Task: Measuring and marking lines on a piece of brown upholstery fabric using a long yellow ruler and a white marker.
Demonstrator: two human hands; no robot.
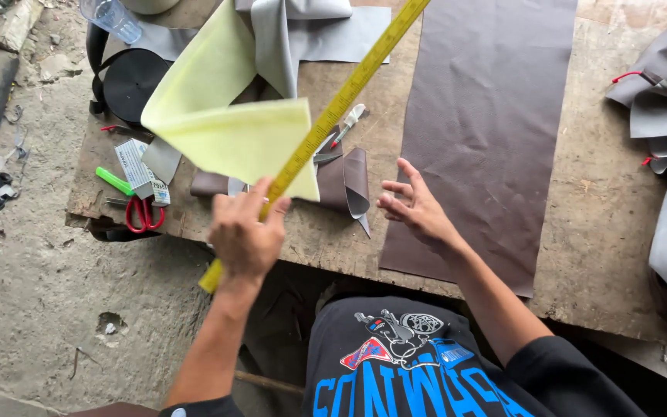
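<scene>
The left hand [245,235] is clenching its fingers around a yellow ruler [333,116], tilting it up off the bench [604,208] above a yellow sheet [229,127]. The right hand [417,205] is hovering released beside the brown sheet [488,123] lying flat.

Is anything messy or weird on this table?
Yes. The left hand holds a yellow ruler and a pale yellow sheet up in the air, so the sheet flops unevenly. Leather scraps curl beside the flat brown sheet, and red scissors lie near the table edge.
</scene>
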